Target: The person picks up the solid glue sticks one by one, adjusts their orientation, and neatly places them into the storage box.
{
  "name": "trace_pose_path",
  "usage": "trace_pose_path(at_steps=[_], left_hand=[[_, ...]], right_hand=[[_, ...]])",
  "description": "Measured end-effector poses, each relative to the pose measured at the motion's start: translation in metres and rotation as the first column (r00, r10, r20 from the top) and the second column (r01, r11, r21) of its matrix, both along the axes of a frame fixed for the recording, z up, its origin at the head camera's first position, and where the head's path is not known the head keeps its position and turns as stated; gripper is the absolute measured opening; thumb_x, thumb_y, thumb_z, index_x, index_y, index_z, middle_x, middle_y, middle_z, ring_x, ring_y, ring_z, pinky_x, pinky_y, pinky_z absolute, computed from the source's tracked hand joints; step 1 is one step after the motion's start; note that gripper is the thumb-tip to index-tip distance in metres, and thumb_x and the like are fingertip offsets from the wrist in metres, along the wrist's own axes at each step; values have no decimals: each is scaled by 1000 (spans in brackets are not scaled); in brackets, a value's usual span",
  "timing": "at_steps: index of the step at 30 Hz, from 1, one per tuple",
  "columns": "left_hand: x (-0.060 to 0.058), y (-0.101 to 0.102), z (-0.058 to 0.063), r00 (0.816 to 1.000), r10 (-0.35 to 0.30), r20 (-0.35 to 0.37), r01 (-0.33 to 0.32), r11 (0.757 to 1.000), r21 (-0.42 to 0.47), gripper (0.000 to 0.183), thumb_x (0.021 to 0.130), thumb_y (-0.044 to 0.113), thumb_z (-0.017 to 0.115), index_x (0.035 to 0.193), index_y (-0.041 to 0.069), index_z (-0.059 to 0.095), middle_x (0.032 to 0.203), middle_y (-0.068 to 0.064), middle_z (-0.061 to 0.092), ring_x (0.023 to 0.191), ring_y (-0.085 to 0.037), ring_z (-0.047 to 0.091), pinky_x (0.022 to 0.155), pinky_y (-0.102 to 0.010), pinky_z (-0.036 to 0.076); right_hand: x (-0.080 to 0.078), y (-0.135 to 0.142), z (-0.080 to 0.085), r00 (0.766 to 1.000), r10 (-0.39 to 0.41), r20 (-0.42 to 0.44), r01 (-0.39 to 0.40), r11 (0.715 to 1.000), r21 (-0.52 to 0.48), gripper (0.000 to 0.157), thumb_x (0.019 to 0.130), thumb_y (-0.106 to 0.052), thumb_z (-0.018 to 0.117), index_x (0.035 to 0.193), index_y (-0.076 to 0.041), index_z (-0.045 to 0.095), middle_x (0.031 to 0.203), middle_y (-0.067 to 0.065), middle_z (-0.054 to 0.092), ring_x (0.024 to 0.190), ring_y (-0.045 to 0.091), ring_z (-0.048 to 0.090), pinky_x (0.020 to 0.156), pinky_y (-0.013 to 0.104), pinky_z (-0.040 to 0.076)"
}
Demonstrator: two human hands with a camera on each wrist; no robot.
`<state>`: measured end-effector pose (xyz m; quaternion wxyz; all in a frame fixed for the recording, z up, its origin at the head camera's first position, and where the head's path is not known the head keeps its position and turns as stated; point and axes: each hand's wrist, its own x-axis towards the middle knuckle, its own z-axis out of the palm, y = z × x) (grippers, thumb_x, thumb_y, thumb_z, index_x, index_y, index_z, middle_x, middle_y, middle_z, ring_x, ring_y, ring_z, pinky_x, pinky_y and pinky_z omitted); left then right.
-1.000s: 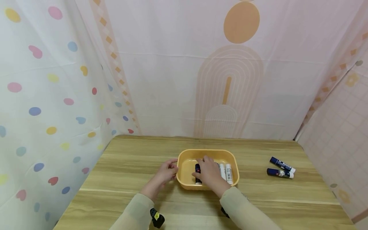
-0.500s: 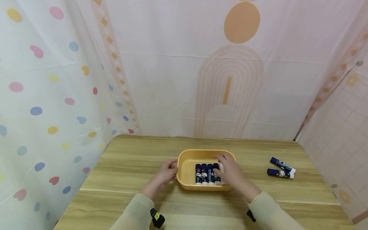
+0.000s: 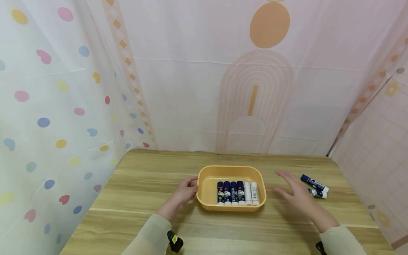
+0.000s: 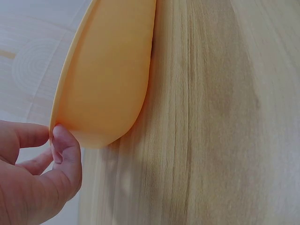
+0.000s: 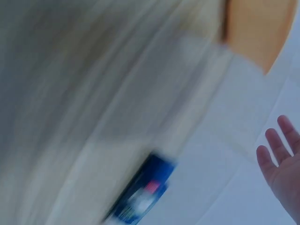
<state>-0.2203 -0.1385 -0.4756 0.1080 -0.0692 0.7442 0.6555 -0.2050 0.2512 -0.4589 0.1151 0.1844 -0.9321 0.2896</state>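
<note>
My left hand (image 3: 185,191) pinches the left rim of a yellow-orange plastic basin (image 3: 206,204); the left wrist view has thumb and fingers (image 4: 68,150) on the edge of that basin (image 4: 108,70). Inside, several glue sticks lie side by side, navy ones (image 3: 233,193) to the left and white ones (image 3: 247,193) to the right. My right hand (image 3: 298,193) hovers right of the basin with fingers extended and nothing held. It partly covers one of two loose navy glue sticks, the nearer (image 3: 318,193); the farther one (image 3: 313,183) lies just behind it.
The wooden table (image 3: 143,198) carries everything. A pale patterned curtain (image 3: 191,106) hangs behind its back edge, a dotted one (image 3: 63,141) along the left, and another (image 3: 376,148) along the right. Motion blurs the right wrist view.
My right hand has moved from over the glue sticks in the basin out to the right, near the loose ones, uncovering the row. The left hand has stayed on the rim.
</note>
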Motion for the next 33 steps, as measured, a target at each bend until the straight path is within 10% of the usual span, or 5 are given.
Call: trace_pose_path(at_steps=[9, 21, 33], left_hand=[[0, -1, 1, 1000, 3, 4, -3, 1000, 3, 44, 94, -1, 48, 138, 0, 43, 93, -4, 43, 70, -12, 47, 59, -23, 45], [1, -2, 4, 1000, -19, 1, 19, 1000, -13, 44, 95, 0, 47, 138, -1, 42, 93, -5, 44, 70, -13, 48, 62, -26, 47], [0, 0, 1, 1000, -3, -5, 3, 1000, -3, 44, 94, -1, 47, 137, -2, 43, 91, -5, 44, 69, -12, 48, 62, -26, 46]], right_hand=[[1, 53, -15, 985, 34, -168, -11, 991, 137, 62, 79, -11, 74, 135, -6, 48, 129, 20, 53, 117, 43, 47, 91, 59, 39], [-5, 88, -26, 1000, -6, 6, 5, 968, 252, 59, 80, -6, 71, 134, 0, 47, 127, 28, 53, 115, 48, 48, 93, 63, 38], [-11, 99, -35, 1000, -1, -1, 1, 937, 350, 60, 74, 12, 68, 130, 2, 49, 119, 29, 58, 107, 46, 55, 90, 58, 45]])
